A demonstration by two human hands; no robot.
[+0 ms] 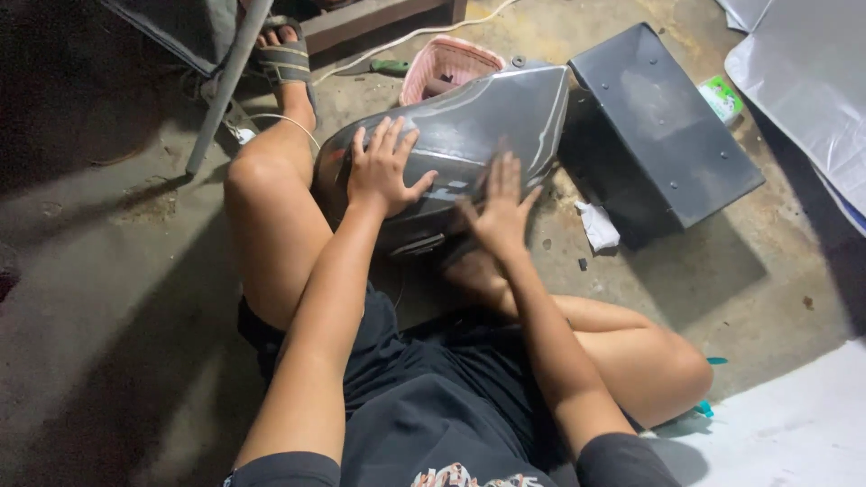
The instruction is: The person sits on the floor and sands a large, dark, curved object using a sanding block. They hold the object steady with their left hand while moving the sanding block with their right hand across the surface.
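A glossy dark grey curved panel [492,117], like a vehicle body cover, rests on the concrete floor between my legs. My left hand [383,167] lies flat on its near left side with fingers spread. My right hand [499,206] presses flat on the panel's middle, fingers together and slightly blurred. Neither hand closes around anything. My left knee is raised beside the panel and my right leg is folded on the floor.
A black metal box [663,126] lies to the right of the panel. A pink basket [446,63] sits behind it. A crumpled white scrap [598,225], a green-and-white packet [722,97], white sheets [803,72] at right, a metal leg [225,90] at left.
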